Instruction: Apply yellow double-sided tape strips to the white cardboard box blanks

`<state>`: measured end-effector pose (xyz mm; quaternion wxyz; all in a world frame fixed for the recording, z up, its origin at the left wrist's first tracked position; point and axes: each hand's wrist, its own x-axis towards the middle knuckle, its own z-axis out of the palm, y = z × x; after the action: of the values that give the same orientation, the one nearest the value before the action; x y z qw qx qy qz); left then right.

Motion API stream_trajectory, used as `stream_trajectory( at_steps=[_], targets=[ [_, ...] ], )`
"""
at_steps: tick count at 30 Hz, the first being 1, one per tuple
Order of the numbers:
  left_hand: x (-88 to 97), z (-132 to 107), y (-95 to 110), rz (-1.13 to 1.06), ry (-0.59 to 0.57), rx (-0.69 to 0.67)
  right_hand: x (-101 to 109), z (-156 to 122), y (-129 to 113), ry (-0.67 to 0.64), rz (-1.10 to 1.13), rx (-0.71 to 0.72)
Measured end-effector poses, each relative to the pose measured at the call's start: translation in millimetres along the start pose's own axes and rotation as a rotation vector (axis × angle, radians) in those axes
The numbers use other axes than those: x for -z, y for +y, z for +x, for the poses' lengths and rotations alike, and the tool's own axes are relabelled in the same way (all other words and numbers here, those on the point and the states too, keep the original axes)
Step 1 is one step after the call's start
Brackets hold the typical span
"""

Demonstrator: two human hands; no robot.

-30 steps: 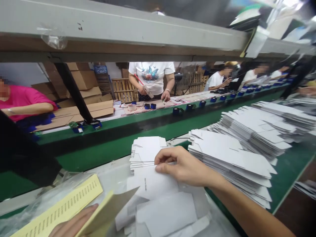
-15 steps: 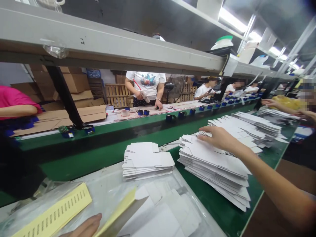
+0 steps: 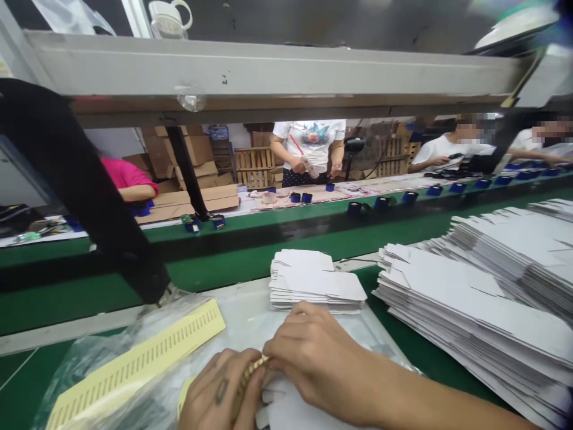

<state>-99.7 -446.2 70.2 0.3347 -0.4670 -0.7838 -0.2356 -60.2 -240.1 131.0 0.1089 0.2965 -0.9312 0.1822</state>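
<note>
Yellow strip (image 3: 251, 365) at bench near edge, over white blanks (image 3: 293, 412): left hand (image 3: 217, 397) and right hand (image 3: 316, 358) both pinch it. I judge mid-separation; next needs a slow, even peel

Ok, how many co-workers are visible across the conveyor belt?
4: a person in a pink top at left, a person in a white butterfly-print tee at centre, two people in white shirts at right. Others may be hidden.
</note>
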Motion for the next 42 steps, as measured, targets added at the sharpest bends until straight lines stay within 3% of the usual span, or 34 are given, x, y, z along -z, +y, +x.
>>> stream_trajectory(
  at_steps=[5,10,14,21,25,31,38,42],
  targets=[
    [-2.5,-4.7,-1.7,-0.083,-0.006,0.043,-3.6,6.9,12.6,-0.010,0.072,-0.021],
    [-4.6,-6.1,1.4,-0.085,0.000,0.092,-6.1,5.7,11.0,0.010,0.026,0.020],
    [-6.0,-5.8,3.4,-0.065,0.003,0.120,-9.9,4.5,11.0,0.030,0.115,0.020],
    [-3.0,-2.0,7.5,-0.082,0.031,0.129,-20.4,3.8,12.2,0.218,0.202,0.098],
    [-0.4,-1.1,10.0,-0.110,0.041,0.197,-22.8,3.9,9.7,0.309,0.176,0.170],
    [1.2,-1.5,12.7,-0.103,0.079,0.245,-17.5,4.9,7.1,0.314,0.126,0.220],
    [2.6,-0.3,13.2,-0.178,0.007,0.339,-17.7,7.4,9.4,0.335,-0.118,0.387],
    [3.0,0.3,12.3,-0.192,-0.002,0.401,-12.8,7.2,7.1,0.320,-0.050,0.407]
  ],
)
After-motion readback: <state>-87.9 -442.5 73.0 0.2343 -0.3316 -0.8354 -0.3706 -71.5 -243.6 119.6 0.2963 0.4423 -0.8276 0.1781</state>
